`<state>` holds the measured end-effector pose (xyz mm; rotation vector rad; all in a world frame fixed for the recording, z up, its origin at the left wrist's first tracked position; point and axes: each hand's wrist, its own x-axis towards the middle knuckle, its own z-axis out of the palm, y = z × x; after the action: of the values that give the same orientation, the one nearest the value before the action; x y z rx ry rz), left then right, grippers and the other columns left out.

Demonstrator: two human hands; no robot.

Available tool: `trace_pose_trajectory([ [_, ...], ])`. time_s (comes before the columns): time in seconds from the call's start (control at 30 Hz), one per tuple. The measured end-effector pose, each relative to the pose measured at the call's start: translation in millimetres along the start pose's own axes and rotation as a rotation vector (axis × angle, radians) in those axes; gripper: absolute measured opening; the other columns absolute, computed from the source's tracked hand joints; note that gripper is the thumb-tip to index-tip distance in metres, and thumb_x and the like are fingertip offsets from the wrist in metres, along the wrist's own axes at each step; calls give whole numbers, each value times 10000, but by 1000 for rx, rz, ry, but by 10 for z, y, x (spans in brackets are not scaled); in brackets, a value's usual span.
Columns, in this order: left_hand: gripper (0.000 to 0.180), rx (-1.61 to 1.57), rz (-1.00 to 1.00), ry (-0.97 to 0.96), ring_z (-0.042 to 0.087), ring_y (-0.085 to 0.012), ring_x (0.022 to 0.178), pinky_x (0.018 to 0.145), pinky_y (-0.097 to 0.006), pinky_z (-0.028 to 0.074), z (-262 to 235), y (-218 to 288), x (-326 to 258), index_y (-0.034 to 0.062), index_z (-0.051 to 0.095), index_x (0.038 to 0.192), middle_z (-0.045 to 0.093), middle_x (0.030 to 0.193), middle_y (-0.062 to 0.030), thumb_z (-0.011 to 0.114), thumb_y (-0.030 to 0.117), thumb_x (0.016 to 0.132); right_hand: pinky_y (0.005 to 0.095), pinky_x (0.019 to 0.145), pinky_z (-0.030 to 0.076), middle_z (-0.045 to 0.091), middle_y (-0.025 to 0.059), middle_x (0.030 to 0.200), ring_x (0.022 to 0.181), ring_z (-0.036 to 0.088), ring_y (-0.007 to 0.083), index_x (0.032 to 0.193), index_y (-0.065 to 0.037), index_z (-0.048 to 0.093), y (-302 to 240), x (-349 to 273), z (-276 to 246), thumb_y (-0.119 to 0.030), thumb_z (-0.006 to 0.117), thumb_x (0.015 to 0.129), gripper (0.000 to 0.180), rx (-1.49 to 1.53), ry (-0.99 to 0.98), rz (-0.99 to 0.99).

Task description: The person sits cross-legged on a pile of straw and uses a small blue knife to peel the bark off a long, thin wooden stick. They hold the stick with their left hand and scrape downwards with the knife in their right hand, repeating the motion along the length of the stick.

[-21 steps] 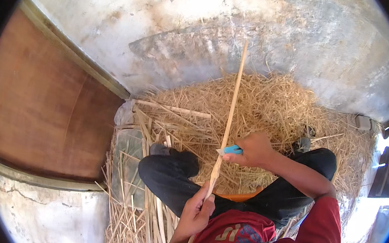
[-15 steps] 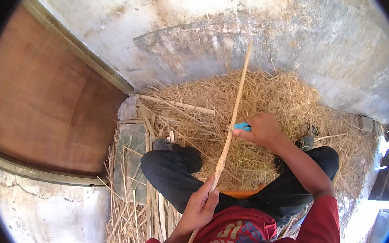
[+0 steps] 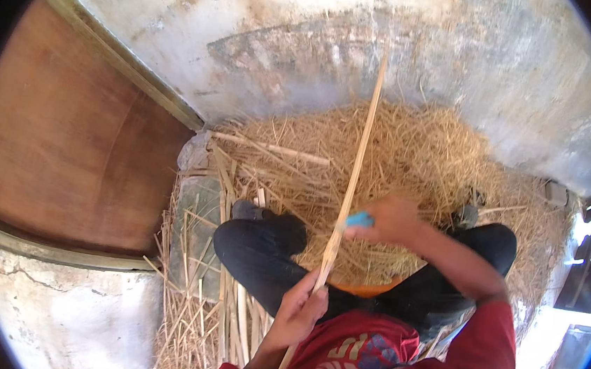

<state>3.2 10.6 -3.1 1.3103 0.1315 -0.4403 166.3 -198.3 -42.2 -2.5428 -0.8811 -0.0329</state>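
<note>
A long thin pale cane stick [image 3: 361, 141] runs from my lap up over the straw toward the wall. My left hand [image 3: 300, 311] grips its lower part near my body. My right hand [image 3: 394, 220] is closed on a small tool with a blue handle [image 3: 358, 219], pressed against the stick about halfway along. I sit cross-legged in black trousers [image 3: 262, 246] and a red shirt.
A heap of dry straw [image 3: 417, 160] covers the floor in front of me. Several cut cane strips [image 3: 229, 298] lie by my left leg. A brown wooden door [image 3: 67, 143] stands at the left, a grey plastered wall [image 3: 336, 40] behind.
My right hand with the blue-handled tool has slid up the stick, away from my body. The left hand keeps its grip on the lower part.
</note>
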Motion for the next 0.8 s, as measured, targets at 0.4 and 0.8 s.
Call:
trace_pose_trajectory([
  [0.4, 451, -213, -122, -14, 304, -36, 514, 505, -200, 282, 87, 10, -27, -1, 336, 1384, 323, 603, 59, 446, 148, 973, 423, 488, 462, 568, 134, 524, 501, 591, 302, 679, -75, 661, 318, 49, 43, -737, 487, 770, 690, -83, 12, 179],
  [0.8, 462, 53, -2, -22, 341, -33, 576, 522, -184, 294, 11, 4, 58, 1, 304, 1415, 376, 668, 50, 421, 131, 988, 428, 503, 478, 550, 135, 500, 490, 593, 324, 629, -86, 649, 207, 27, 31, -760, 465, 762, 712, -11, 19, 63],
])
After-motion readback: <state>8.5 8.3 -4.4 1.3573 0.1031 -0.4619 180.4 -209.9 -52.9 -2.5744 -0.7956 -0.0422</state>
